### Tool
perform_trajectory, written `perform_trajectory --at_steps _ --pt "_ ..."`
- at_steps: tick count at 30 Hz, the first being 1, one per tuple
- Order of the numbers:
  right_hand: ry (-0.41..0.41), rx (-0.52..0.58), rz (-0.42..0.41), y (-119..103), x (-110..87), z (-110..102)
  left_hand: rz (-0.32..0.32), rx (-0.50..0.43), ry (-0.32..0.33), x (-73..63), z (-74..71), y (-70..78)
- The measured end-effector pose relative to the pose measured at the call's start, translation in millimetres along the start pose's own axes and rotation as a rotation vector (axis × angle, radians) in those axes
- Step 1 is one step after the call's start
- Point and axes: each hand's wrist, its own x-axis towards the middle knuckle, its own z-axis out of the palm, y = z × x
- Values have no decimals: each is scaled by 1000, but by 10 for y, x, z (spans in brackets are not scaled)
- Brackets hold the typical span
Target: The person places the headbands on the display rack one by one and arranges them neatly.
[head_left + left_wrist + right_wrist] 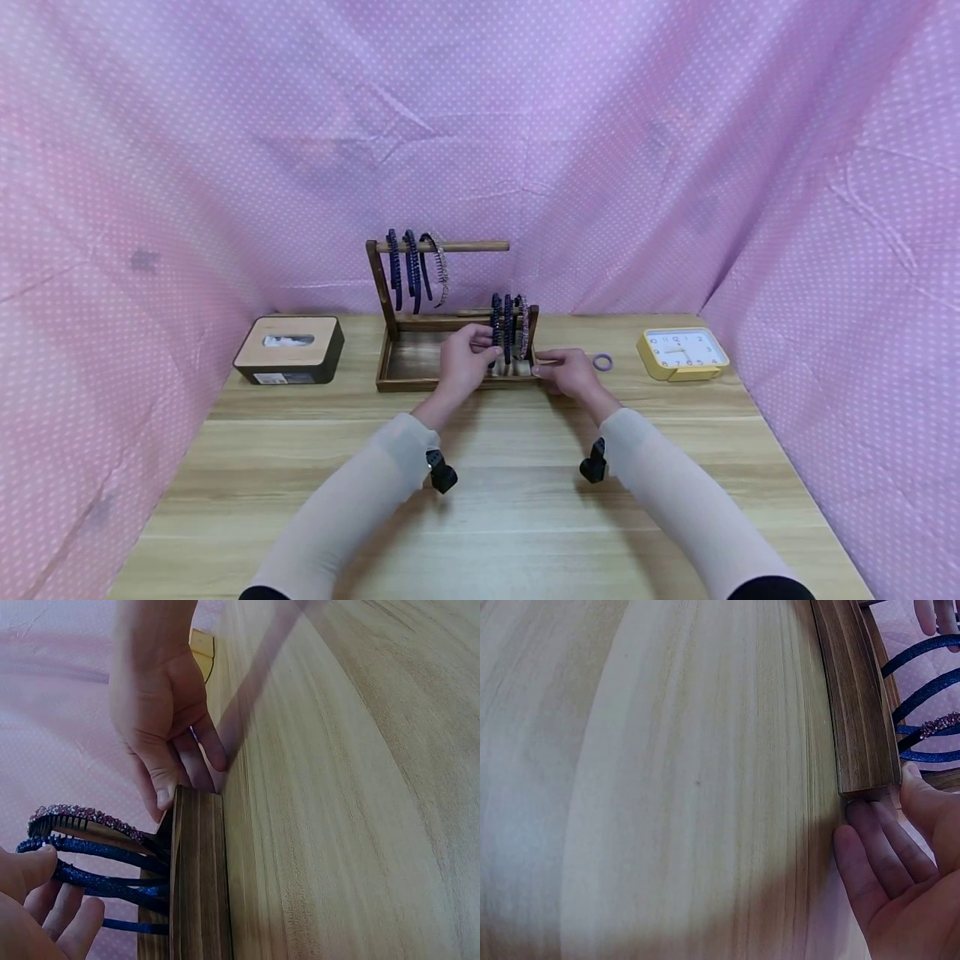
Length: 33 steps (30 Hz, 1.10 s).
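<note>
A brown wooden headband rack (412,385) stands at the back middle of the table, with a tray base and two rods. Dark blue glittery headbands (508,329) and a pink beaded headband (525,337) hang on its low rod. At the leftmost of these, my left hand (462,360) pinches a dark blue headband (112,885) between thumb and fingers. My right hand (573,372) grips the rack's right end, its thumb on the inner side of the tray's corner (870,776) and its fingers outside. On the upper rod hang several more headbands (413,271).
A tissue box (322,329) with a wooden lid is on the left. To the right of the rack lies a small purple ring (603,370), and beyond it a yellow alarm clock (682,350). Pink dotted cloth (480,150) hangs behind and along both sides.
</note>
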Motion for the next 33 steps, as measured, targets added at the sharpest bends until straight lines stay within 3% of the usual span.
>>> perform_trajectory --at_steps 18,24,33 --pt "1 15 -12 24 0 -18 -16 -13 -12 15 0 14" --pt "6 -25 -46 31 1 -12 -25 -1 -14 24 -10 13" --pt "-30 -31 -64 23 -32 -25 -26 -32 -16 23 -15 -10"
